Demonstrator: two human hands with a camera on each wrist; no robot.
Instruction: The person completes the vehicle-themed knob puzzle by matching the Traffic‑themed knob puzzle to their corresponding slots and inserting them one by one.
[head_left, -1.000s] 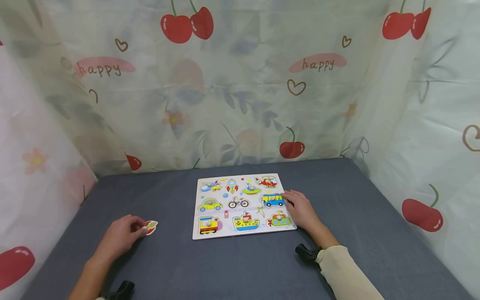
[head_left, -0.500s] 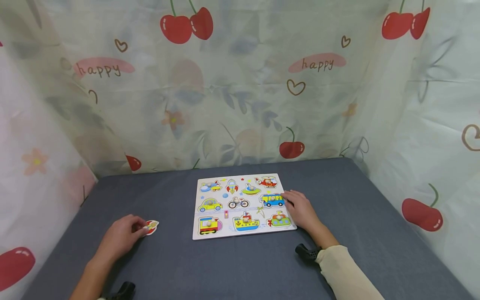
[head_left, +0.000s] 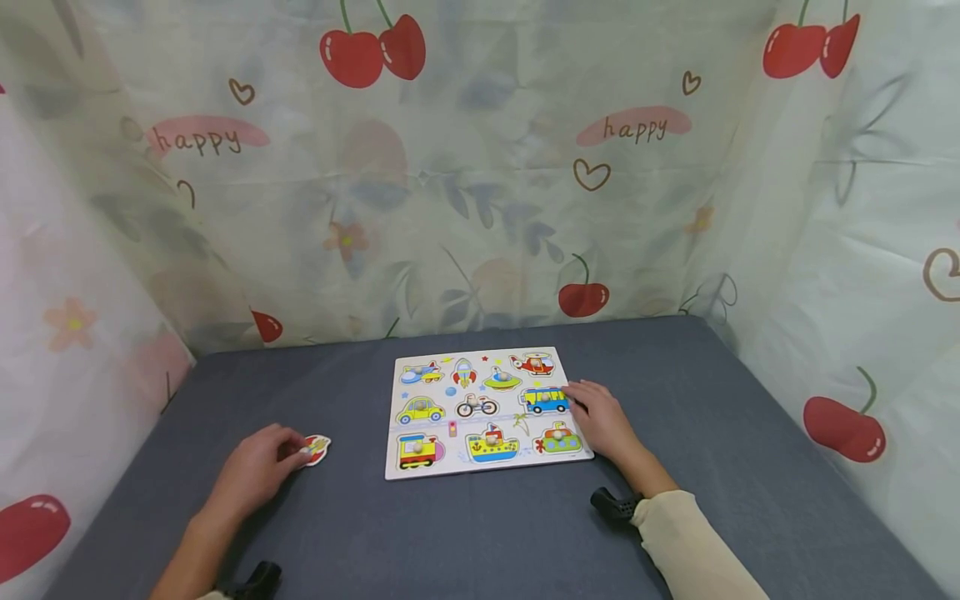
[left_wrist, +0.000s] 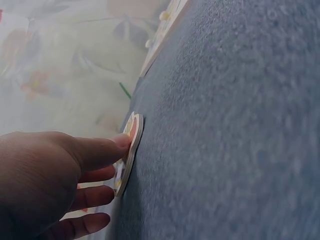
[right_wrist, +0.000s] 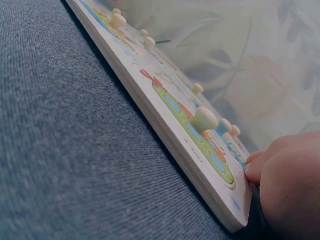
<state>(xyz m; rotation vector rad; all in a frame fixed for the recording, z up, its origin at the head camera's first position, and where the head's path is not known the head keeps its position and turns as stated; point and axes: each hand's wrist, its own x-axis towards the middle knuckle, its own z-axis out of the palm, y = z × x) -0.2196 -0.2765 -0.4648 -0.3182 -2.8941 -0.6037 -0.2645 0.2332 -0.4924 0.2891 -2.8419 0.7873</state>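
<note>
My left hand [head_left: 258, 467] is at the left of the table, thumb and fingers pinching a small wooden puzzle piece [head_left: 319, 448] in red, yellow and white. From the left wrist, the thumb lies on the near face of the puzzle piece [left_wrist: 134, 135], its lower edge close to the cloth; I cannot tell whether it touches. A pale peg puzzle board [head_left: 450, 465] printed with vehicles lies flat at the centre. My right hand [head_left: 603, 421] rests at its right edge beside the bus piece [head_left: 545, 402], fingertips touching the board. The hand hides part of that edge.
Wooden knobs stand up from the board, such as the knob [right_wrist: 205, 120] on the green submarine piece [right_wrist: 172, 102]. Dark grey cloth covers the table [head_left: 480, 542]. Cherry-print curtains [head_left: 480, 208] enclose the back and both sides.
My left hand has shifted slightly to the right with the puzzle piece, mostly within the last half second. The right hand and the board have not moved.
</note>
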